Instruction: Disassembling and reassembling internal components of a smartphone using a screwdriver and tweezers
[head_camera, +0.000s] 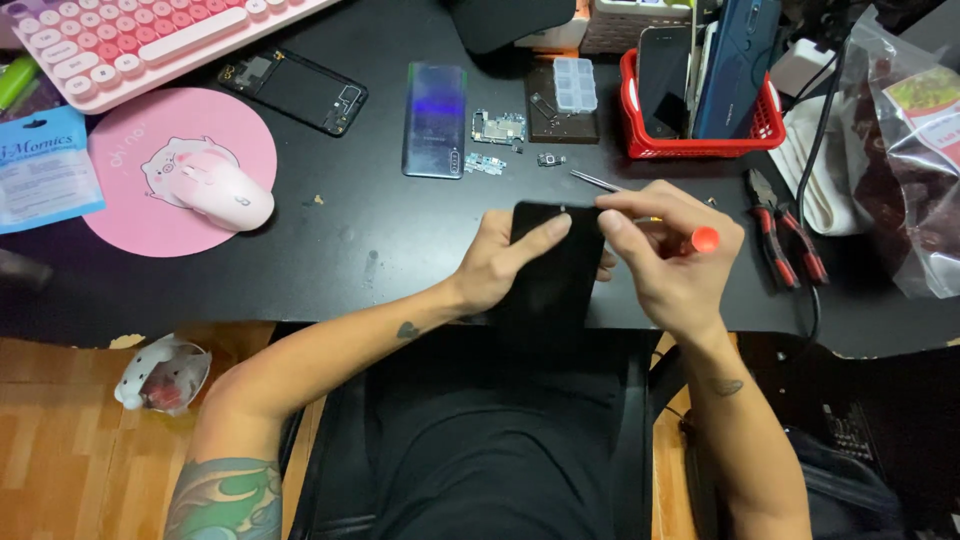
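Phone (553, 262), black and flat, sits upright between your two hands just above the near edge of the dark worktop (330, 240). Your left hand (497, 262) clamps its left side, index finger laid across the top corner. Your right hand (672, 255) has its fingers pinched together on a slim screwdriver with an orange-red cap (704, 239), the thumb and forefinger tips meeting at the phone's upper right corner.

Look at the containers behind. A red plastic basket (700, 140) at the far right holds several phones standing on edge, one black-screened and one dark blue. Left of it, a small clear compartment box (575, 85) rests on a dark tray (560, 110); what is inside the box is too small to tell. A woven basket (630, 25) sits at the far edge, its contents mostly cut off.

As for packages, a light blue flat packet (45, 170) lies at the far left, beside the round pink mouse pad (180, 170). A clear bag with dark red contents and a pale label (910, 150) stands at the right edge, beyond the red-handled pliers (785, 235).
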